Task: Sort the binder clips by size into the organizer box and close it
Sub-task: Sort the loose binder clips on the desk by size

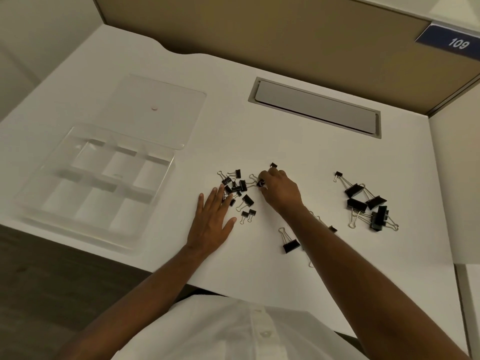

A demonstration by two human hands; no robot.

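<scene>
A clear organizer box [39, 203] with several compartments, all without clips, lies open at the left of the white desk; its clear lid [155, 110] is folded back behind it. A heap of small black binder clips [237, 187] lies mid-desk. My left hand [213, 219] rests flat, fingertips touching the heap's near edge. My right hand [279, 190] pinches a small clip [261, 183] at the heap's right side. A pile of large clips [368, 203] lies to the right. One medium clip [291, 246] lies beside my right forearm, others partly hidden under it.
A grey cable hatch [317, 107] is set into the desk at the back. A tan partition [285, 35] with a blue sign reading 109 [457, 42] closes off the far side. The desk's front edge runs close to my white shirt.
</scene>
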